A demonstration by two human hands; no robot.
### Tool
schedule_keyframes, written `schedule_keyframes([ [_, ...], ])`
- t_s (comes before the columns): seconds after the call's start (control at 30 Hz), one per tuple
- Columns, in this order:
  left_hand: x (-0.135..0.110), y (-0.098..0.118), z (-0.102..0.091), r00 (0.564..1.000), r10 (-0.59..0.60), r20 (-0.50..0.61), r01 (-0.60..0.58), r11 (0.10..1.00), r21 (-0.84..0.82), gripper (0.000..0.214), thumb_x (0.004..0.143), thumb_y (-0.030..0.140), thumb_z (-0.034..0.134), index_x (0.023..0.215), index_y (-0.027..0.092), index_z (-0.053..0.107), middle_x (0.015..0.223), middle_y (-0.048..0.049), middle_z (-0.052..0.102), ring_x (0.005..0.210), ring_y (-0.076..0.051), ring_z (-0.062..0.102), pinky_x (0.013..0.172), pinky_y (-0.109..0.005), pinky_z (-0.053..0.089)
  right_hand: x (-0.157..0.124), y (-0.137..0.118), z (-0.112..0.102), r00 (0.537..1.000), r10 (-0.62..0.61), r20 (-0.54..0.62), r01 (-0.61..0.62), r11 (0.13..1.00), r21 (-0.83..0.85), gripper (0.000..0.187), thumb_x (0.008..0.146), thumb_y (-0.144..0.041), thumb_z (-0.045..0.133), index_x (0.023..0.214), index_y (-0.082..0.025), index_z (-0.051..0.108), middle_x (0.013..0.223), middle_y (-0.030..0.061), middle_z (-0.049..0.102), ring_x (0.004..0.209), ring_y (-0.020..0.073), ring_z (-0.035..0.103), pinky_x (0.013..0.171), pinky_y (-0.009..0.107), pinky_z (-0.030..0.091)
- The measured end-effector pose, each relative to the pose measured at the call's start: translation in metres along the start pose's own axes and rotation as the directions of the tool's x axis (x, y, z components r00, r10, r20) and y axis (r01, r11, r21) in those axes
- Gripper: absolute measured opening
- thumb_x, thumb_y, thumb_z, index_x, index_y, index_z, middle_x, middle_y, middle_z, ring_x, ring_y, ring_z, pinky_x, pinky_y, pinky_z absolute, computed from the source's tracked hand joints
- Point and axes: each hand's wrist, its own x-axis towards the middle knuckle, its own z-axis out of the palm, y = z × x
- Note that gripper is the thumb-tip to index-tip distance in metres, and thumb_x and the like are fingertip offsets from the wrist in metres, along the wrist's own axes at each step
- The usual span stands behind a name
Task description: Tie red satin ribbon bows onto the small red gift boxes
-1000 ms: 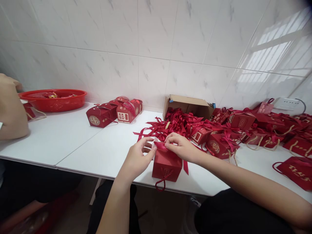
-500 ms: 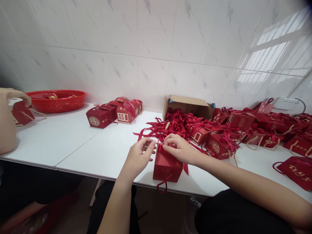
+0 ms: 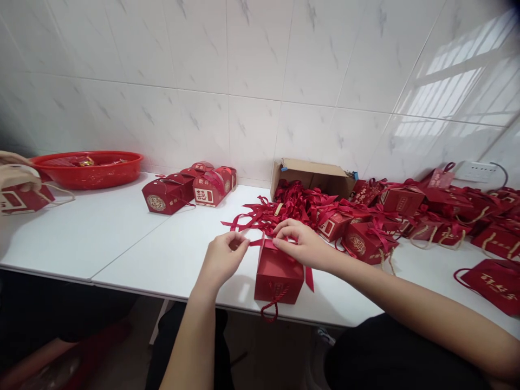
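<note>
A red gift box (image 3: 278,275) with a twisted red cord loop on its near side stands at the table's front edge. My left hand (image 3: 224,259) is closed, pinching the end of a red ribbon (image 3: 255,243) just left of the box. That ribbon runs taut across to the box's top, where my right hand (image 3: 299,245) holds it between thumb and fingers. Some of the right fingertips' contact is hidden behind the hand. Another ribbon tail (image 3: 309,280) hangs down the box's right side.
Behind the box, a heap of red ribbons (image 3: 294,203) spills from a cardboard box (image 3: 317,167). Many red gift boxes (image 3: 371,242) crowd the right side. Several more (image 3: 167,196) stand left of centre. At far left, a co-worker's hands (image 3: 18,176) hold a box beside a red basin (image 3: 91,174).
My left hand has closed on the ribbon end and drawn it leftward, away from the box. My right hand stays at the box's top. The co-worker's box has turned and shifted left.
</note>
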Motion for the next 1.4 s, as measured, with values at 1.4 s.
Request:
schedule_keyframes([
  [1.4, 0.006, -0.017, -0.019, 0.957, -0.064, 0.281, 0.157, 0.934, -0.321, 0.043, 0.067, 0.053, 0.065, 0.057, 0.017, 0.044, 0.057, 0.0056, 0.037, 0.056, -0.009, 0.035, 0.056, -0.022, 0.034, 0.000, 0.048, -0.036, 0.892, 0.301, 0.337, -0.394, 0.883, 0.253, 0.044, 0.070, -0.056, 0.065, 0.061, -0.016, 0.047, 0.056, -0.0055, 0.041, 0.053, 0.0072, 0.031, 0.052, 0.025, 0.020],
])
